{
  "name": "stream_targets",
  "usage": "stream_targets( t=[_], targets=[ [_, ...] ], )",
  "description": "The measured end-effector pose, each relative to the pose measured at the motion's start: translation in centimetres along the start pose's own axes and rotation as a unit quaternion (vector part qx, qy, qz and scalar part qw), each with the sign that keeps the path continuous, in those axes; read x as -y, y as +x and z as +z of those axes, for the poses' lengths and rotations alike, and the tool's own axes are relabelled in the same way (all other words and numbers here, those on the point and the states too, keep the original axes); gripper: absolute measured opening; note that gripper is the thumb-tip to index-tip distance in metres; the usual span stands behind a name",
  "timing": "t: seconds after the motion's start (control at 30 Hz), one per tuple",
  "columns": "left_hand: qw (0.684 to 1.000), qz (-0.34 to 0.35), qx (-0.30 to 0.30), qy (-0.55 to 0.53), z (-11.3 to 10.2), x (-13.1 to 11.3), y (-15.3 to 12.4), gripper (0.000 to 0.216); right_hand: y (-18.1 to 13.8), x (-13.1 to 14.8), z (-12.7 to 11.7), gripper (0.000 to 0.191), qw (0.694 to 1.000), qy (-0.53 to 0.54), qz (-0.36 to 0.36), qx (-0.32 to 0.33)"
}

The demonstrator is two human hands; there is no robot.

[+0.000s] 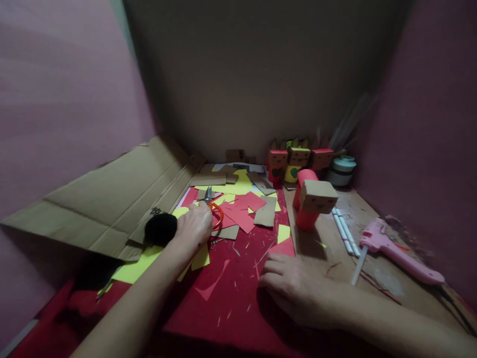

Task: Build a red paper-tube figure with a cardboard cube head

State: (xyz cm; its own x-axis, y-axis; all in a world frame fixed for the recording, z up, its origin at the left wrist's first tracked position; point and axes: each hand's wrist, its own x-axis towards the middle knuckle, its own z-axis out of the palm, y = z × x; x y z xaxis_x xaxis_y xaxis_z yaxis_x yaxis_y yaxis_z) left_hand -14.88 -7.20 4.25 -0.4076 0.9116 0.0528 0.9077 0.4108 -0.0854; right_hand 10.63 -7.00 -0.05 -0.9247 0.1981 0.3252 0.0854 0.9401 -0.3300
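My left hand (196, 223) is closed round a pair of scissors (217, 217) with orange handles, its metal blades pointing away from me over the paper scraps. A round black thing (161, 229) lies just left of that wrist. My right hand (285, 283) rests on the red cloth (238, 313) with its fingers curled in; the fingertips are partly hidden, so I cannot tell what they hold. Right behind it lies a piece of red paper (285, 247). A pointed red paper offcut (210, 287) lies between my hands.
Red, yellow and cardboard scraps (242, 214) cover the cloth's far part. Cardboard (112, 199) leans at left. At right stand a red figure with a cardboard head (316, 197), several similar figures (298, 156), a lidded pot (341, 171), white sticks (345, 231) and a pink glue gun (402, 253).
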Motion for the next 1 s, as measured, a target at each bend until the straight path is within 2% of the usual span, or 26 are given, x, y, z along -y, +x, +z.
stream_targets(
  t=[0.1, 0.2, 0.33, 0.43, 0.53, 0.63, 0.7, 0.83, 1.0],
  targets=[
    [1.0, -0.004, 0.0, 0.001, 0.0, -0.7, 0.6, 0.04, -0.2, -0.3, 0.6, 0.021, 1.0, -0.009, -0.005, -0.014],
    [1.0, -0.004, 0.006, 0.008, 0.4, -0.9, 0.8, 0.041, -0.6, -0.7, 1.2, 0.022, 0.998, -0.019, -0.014, -0.056],
    [0.999, 0.036, 0.008, 0.033, 0.5, -0.8, 1.1, 0.042, -0.8, -0.7, 1.0, 0.023, 0.994, -0.014, -0.01, -0.112],
    [0.994, 0.104, -0.012, 0.04, -0.3, -1.9, 1.3, 0.042, -0.7, -0.4, 0.1, 0.024, 0.991, -0.012, -0.001, -0.132],
    [0.976, 0.217, -0.016, 0.02, -0.8, -4.4, 1.4, 0.037, -0.7, -0.2, -0.3, 0.027, 0.986, -0.017, 0.003, -0.166],
    [0.946, 0.322, -0.022, 0.014, -0.4, -7.3, 0.9, 0.032, -0.8, -0.4, 0.0, 0.027, 0.982, -0.015, 0.022, -0.187],
    [0.934, 0.354, -0.035, 0.032, 0.3, -8.9, 0.3, 0.032, -0.8, -0.6, 0.4, 0.025, 0.978, 0.005, 0.037, -0.208],
    [0.926, 0.369, -0.063, 0.057, 1.9, -10.4, -0.7, 0.032, -0.8, -1.0, 1.1, 0.02, 0.969, 0.056, 0.041, -0.237],
    [0.926, 0.348, -0.145, 0.022, 2.5, -9.1, -0.2, 0.031, -0.8, -1.1, 1.2, 0.021, 0.964, 0.07, 0.034, -0.256]
  ],
)
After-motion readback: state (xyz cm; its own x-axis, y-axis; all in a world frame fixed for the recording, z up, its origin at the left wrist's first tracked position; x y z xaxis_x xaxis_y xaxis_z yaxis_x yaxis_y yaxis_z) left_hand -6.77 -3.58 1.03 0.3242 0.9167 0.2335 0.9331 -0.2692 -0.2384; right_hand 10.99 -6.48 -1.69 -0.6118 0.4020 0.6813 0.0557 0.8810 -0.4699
